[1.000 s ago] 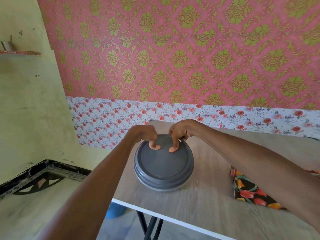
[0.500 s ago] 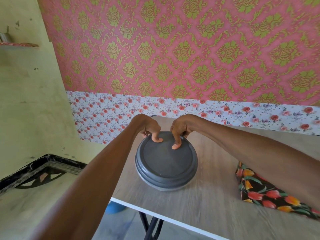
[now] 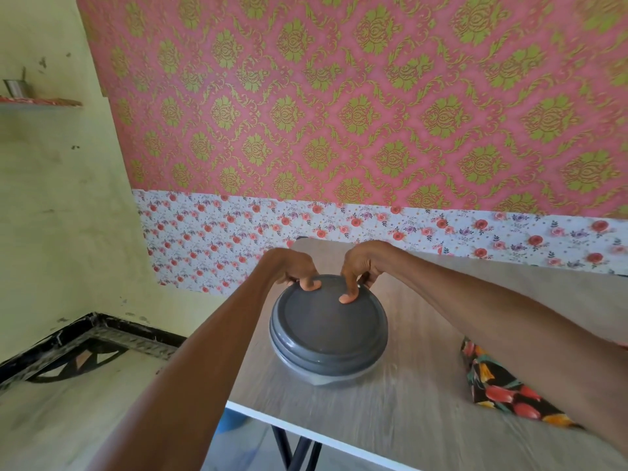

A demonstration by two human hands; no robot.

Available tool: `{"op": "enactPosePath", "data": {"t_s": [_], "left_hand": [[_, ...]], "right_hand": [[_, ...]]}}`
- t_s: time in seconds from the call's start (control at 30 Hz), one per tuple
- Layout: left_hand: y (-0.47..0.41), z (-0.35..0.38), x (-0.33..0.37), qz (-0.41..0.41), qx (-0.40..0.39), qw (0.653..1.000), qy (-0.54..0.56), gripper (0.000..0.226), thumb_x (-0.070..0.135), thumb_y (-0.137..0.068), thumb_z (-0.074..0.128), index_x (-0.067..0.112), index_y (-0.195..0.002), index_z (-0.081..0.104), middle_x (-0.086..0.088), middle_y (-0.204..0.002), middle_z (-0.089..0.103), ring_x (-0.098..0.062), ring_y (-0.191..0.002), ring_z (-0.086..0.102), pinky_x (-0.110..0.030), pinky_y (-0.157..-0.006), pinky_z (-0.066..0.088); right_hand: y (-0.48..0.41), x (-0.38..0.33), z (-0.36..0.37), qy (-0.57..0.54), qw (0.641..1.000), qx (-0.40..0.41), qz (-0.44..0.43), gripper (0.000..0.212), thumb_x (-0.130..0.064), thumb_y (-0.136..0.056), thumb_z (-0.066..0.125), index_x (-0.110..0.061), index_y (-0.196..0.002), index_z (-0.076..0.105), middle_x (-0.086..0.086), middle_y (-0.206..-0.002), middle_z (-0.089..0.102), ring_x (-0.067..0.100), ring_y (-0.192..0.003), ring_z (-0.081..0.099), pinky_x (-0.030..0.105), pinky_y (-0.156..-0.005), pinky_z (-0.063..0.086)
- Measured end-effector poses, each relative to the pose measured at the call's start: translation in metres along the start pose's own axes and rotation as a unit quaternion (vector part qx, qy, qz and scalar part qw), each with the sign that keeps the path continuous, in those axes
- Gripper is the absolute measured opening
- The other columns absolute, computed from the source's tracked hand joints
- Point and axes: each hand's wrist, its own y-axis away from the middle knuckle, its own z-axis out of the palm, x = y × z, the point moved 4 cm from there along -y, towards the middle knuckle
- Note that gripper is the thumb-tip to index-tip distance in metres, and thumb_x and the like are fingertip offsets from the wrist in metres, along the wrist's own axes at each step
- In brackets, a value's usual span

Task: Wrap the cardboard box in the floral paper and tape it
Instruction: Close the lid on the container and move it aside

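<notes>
1. The wood-look table (image 3: 407, 419): all the action is toward its near left corner. Any prying should go straight up, not toward that edge.
2. The grey round container (image 3: 326, 331) has its lid on. My guess is the step is popping that lid, maybe to get at supplies. Best to ease the far rim up bit by bit so the tub doesn't skid.
3. The dark floral bundle (image 3: 499, 392) lies at the near right, half hidden by the right forearm. I can't tell if it's paper alone or has the box inside. No bare cardboard box in sight.
4. The left hand (image 3: 292, 266) and right hand (image 3: 363, 266) both curl over the lid's far rim, gripping it.
5. The thumbs (image 3: 310, 284) press on the lid top, which makes a good anchor while the fingers pull.
</notes>
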Motion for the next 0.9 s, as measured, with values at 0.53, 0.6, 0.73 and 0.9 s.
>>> {"op": "enactPosePath", "data": {"t_s": [0.53, 0.6, 0.73, 0.9], "left_hand": [[0.018, 0.005, -0.010, 0.022, 0.056, 0.993, 0.105, 0.043, 0.039, -0.102, 0.048, 0.008, -0.129, 0.059, -0.002, -0.127, 0.059, -0.022, -0.117, 0.052, -0.036, -0.099, 0.039], [0.023, 0.006, -0.019, 0.040, 0.113, 0.971, 0.208, 0.048, 0.047, -0.102, 0.042, 0.010, -0.127, 0.060, 0.002, -0.119, 0.056, -0.018, -0.110, 0.052, -0.035, -0.096, 0.039], [0.034, 0.015, -0.051, 0.030, 0.201, 0.914, 0.350, 0.024, 0.025, -0.101, 0.048, 0.008, -0.099, 0.065, -0.004, -0.093, 0.062, -0.019, -0.085, 0.058, -0.034, -0.080, 0.049], [0.051, 0.046, -0.075, 0.016, 0.159, 0.904, 0.396, 0.008, 0.018, -0.100, 0.053, 0.014, -0.100, 0.060, -0.007, -0.104, 0.066, -0.020, -0.092, 0.064, -0.035, -0.085, 0.054]], "right_hand": [[0.010, 0.005, -0.001, -0.086, 0.995, 0.014, -0.046, 0.044, -0.012, -0.075, 0.085, -0.002, -0.115, 0.069, 0.011, -0.130, 0.061, 0.026, -0.106, 0.061, 0.031, -0.077, 0.058], [0.015, 0.010, -0.003, -0.130, 0.989, 0.028, -0.065, 0.046, -0.015, -0.078, 0.083, -0.002, -0.119, 0.068, 0.010, -0.124, 0.065, 0.025, -0.105, 0.061, 0.032, -0.080, 0.056], [0.036, 0.015, -0.002, -0.285, 0.950, -0.003, -0.125, 0.020, -0.012, -0.093, 0.066, 0.000, -0.110, 0.067, 0.013, -0.105, 0.070, 0.029, -0.103, 0.064, 0.038, -0.094, 0.053], [0.074, 0.025, -0.015, -0.418, 0.888, 0.045, -0.184, 0.022, -0.012, -0.097, 0.060, 0.003, -0.113, 0.063, 0.014, -0.109, 0.068, 0.028, -0.102, 0.064, 0.034, -0.082, 0.054]]}}
